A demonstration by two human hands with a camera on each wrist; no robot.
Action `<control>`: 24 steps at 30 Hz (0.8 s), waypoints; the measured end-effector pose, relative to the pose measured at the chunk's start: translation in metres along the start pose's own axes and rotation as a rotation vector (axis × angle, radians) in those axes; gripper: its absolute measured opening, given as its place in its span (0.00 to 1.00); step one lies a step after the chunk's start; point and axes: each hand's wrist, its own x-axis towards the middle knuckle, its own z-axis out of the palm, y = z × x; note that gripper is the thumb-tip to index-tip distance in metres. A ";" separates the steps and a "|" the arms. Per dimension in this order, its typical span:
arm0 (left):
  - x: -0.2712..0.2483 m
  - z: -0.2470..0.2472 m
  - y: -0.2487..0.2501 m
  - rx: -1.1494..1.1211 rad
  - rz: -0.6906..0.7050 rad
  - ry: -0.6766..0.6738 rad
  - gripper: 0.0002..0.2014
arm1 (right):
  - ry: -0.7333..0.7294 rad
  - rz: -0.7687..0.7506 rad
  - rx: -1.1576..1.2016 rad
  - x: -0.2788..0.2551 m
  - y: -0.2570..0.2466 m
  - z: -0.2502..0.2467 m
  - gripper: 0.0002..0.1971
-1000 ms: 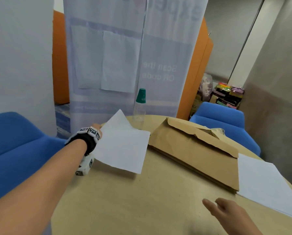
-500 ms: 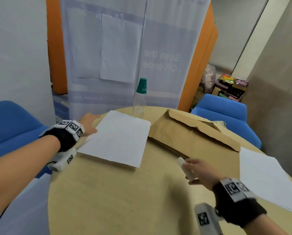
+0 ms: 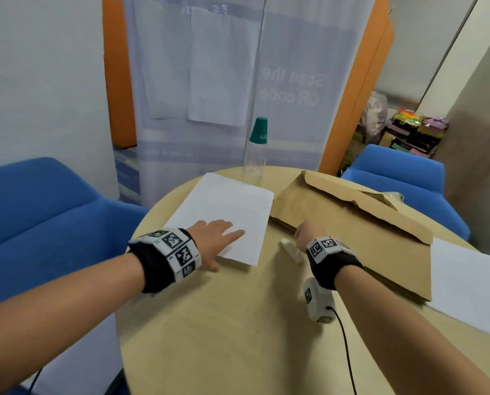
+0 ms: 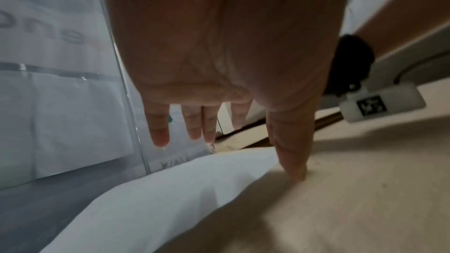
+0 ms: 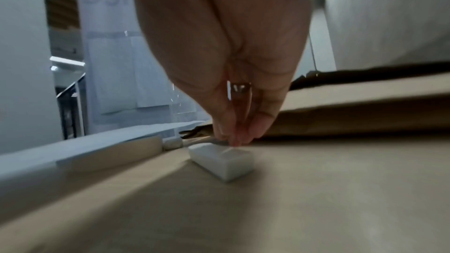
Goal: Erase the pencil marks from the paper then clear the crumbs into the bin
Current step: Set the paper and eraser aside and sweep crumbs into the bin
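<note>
A white sheet of paper point(image 3: 226, 212) lies flat on the round wooden table point(image 3: 232, 332), and I make out no pencil marks on it. My left hand point(image 3: 218, 238) rests on its near corner with straight fingers point(image 4: 158, 134); its thumb tip touches the table beside the sheet point(image 4: 170, 189). A white eraser point(image 3: 290, 248) lies on the table just right of the paper. My right hand point(image 3: 305, 233) stands over it, thumb and fingertips point(image 5: 260, 122) pinched together on the far end of the eraser point(image 5: 221, 161). No bin shows in any view.
A large brown envelope point(image 3: 352, 223) lies right of the paper, touching it. A clear bottle with a green cap point(image 3: 256, 149) stands at the table's far edge. More white sheets point(image 3: 466, 286) lie at the right. Blue chairs point(image 3: 39, 218) point(image 3: 394, 172) flank the table.
The paper, lifted at its left edge a second ago, now lies flat. My left hand moved onto its near corner. My right hand brought the eraser down onto the table.
</note>
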 end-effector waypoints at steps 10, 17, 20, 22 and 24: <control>0.021 0.004 0.008 0.079 -0.019 0.005 0.29 | -0.291 -0.592 -0.548 -0.076 0.001 0.010 0.35; 0.007 -0.018 -0.027 -0.463 -0.202 0.351 0.25 | -0.372 -0.488 -0.677 -0.054 -0.010 0.031 0.40; 0.005 -0.015 -0.040 -0.608 -0.218 0.390 0.25 | -0.404 -0.679 -0.784 -0.073 -0.006 0.035 0.47; 0.003 -0.012 -0.044 -0.629 -0.214 0.382 0.25 | -0.496 -0.885 -0.809 -0.095 0.003 0.027 0.44; 0.000 -0.009 -0.046 -0.638 -0.200 0.354 0.26 | -0.538 -0.971 -0.719 -0.103 0.009 0.011 0.44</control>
